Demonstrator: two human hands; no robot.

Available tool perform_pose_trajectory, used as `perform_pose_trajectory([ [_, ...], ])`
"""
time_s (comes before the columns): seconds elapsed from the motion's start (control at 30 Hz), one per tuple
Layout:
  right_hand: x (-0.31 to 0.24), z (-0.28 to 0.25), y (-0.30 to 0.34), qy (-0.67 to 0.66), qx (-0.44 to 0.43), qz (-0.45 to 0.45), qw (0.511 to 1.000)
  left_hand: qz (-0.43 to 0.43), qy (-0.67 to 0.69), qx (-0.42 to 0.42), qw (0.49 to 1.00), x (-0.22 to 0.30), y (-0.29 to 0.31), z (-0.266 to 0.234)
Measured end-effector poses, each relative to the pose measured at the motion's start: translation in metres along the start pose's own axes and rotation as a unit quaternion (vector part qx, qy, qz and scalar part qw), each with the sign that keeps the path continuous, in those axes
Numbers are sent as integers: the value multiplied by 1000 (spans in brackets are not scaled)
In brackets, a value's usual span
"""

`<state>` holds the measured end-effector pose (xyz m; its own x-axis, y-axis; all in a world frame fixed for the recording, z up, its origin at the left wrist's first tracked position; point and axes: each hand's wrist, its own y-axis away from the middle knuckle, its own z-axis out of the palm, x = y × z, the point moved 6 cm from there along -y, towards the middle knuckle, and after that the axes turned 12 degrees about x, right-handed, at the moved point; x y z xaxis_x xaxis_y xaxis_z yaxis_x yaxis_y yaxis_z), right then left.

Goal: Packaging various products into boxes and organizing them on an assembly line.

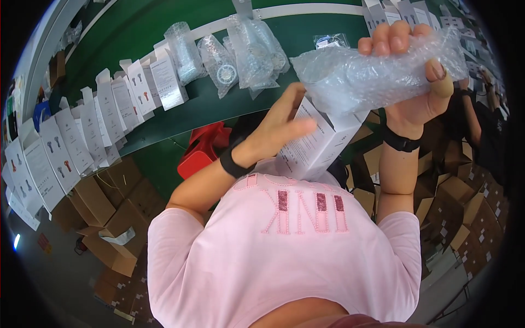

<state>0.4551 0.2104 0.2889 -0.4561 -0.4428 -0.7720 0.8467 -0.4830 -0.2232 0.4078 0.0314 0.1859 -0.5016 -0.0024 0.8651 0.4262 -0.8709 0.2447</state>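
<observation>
My right hand (411, 109) grips a long bundle in clear bubble wrap (358, 76), raised over the near edge of the green table. Its fingers lie over the top of the wrap and the thumb presses the near side. What is inside the wrap cannot be made out. Below the bundle's left end, a tall white printed box (320, 143) stands tilted against my body. My left hand (273, 128) holds that box from the left, thumb across its face and fingers mostly hidden behind it. The bundle's lower edge covers the top of the box.
Several white cartons with raised flaps (82, 128) line the green table's left edge. Bubble-wrapped items (249, 54) lie ahead, beside a small clear bag (331, 41). A red stool (202, 147) and brown cardboard boxes (109, 197) stand below. Another person (486, 120) works at far right.
</observation>
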Motion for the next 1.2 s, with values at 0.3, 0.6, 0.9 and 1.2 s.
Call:
perform_pose_trajectory([
  [0.3, -49, 24, -14, 5, 67, -9, 998, 12, -76, -82, 994, 34, -12, 9],
  [0.6, -40, 78, -8, 107, -139, -8, 984, 78, -180, 86, 977, 63, 3, -15],
  [0.9, -34, 78, 2, 265, 44, 109, 957, 399, -304, 51, 864, 98, 3, -22],
  [1.2, -22, 58, -4, 171, 223, -77, 957, 316, -395, 68, 860, 78, -8, -22],
])
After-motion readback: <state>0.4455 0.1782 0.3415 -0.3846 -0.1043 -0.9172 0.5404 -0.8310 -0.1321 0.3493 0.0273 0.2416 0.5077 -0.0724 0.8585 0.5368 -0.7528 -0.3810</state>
